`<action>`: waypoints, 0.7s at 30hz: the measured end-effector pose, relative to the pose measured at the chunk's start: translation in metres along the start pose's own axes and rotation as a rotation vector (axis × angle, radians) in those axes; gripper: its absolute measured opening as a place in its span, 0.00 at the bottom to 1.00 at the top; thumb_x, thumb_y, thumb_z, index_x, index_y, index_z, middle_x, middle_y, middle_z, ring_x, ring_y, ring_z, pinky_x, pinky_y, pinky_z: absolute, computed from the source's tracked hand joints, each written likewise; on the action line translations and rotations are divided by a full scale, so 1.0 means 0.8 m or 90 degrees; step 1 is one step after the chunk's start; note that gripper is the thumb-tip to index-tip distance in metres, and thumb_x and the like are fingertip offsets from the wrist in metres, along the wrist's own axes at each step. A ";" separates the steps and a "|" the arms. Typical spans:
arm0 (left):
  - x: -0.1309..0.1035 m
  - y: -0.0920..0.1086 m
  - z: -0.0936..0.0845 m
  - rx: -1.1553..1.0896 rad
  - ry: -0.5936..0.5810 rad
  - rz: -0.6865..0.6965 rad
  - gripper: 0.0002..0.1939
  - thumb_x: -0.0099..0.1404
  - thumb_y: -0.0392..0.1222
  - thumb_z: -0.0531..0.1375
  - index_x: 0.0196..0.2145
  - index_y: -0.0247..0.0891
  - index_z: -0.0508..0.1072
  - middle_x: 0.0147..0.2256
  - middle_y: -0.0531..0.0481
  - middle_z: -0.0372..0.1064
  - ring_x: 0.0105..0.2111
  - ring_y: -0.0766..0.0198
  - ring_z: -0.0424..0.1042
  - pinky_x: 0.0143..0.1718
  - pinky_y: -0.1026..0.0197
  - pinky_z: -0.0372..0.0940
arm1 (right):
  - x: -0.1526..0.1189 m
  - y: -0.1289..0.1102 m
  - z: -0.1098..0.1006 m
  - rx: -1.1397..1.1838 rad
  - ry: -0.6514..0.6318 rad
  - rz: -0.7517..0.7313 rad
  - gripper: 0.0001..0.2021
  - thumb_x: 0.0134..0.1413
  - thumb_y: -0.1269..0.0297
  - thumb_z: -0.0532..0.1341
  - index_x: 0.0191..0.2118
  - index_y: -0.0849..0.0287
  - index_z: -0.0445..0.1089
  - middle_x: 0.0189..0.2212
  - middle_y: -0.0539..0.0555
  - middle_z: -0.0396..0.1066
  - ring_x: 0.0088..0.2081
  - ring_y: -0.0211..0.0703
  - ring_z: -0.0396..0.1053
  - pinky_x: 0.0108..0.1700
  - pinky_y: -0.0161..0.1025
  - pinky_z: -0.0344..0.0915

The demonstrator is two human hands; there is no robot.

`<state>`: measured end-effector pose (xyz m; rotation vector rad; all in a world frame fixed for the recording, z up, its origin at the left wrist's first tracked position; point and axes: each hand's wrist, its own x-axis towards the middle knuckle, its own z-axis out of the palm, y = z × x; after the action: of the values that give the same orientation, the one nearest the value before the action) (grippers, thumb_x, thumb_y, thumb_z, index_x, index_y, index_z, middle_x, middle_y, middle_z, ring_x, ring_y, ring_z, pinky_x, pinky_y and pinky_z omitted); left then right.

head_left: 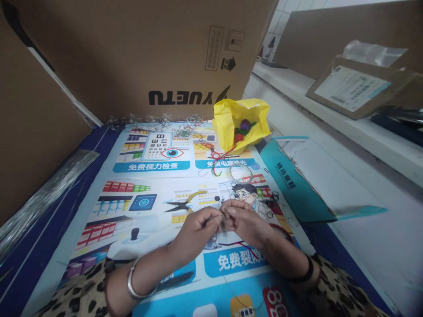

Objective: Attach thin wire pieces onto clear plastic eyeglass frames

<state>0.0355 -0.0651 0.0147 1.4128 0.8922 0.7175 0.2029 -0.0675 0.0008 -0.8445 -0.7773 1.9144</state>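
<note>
- The beaded wire hangs over the near half of the worktop, roughly midway between its left and right edges; a flat printed sheet leaves room for moving toward the left edge.
- It is very fine, with small shiny beads below the fingertips and a thin strand trailing nearward; its upper part is hidden.
- The left hand and right hand meet, each pinching the wire between thumb and fingers.
- Splayed pliers lie just beyond the left hand; a red cord runs beside the right wrist.
- Farther off stand a clear ring and an open yellow bag.
- A wiry heap lines the far edge, blocked by an upright cardboard box; silvery strips flank the left edge, teal card the right.
</note>
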 end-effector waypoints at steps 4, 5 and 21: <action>0.000 0.001 -0.001 0.020 0.000 -0.002 0.10 0.62 0.42 0.51 0.28 0.36 0.68 0.24 0.53 0.63 0.23 0.69 0.60 0.28 0.66 0.58 | 0.000 -0.003 -0.002 -0.024 -0.005 -0.014 0.07 0.46 0.64 0.63 0.30 0.62 0.70 0.18 0.46 0.61 0.20 0.30 0.57 0.24 0.32 0.50; 0.000 0.001 -0.001 0.023 0.000 -0.004 0.10 0.62 0.42 0.51 0.28 0.36 0.68 0.23 0.53 0.63 0.23 0.69 0.60 0.28 0.66 0.58 | 0.000 -0.004 -0.002 -0.032 -0.005 -0.018 0.07 0.46 0.64 0.63 0.30 0.62 0.70 0.18 0.46 0.61 0.20 0.30 0.57 0.24 0.32 0.49; 0.002 -0.005 0.000 0.014 -0.008 -0.013 0.11 0.63 0.42 0.50 0.26 0.35 0.66 0.23 0.54 0.62 0.25 0.70 0.60 0.28 0.67 0.57 | -0.003 0.003 0.005 0.034 0.035 -0.001 0.07 0.47 0.63 0.62 0.28 0.62 0.67 0.20 0.47 0.59 0.20 0.30 0.54 0.22 0.31 0.49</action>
<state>0.0355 -0.0640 0.0105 1.4246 0.9069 0.6846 0.1994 -0.0714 0.0017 -0.8590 -0.6911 1.8948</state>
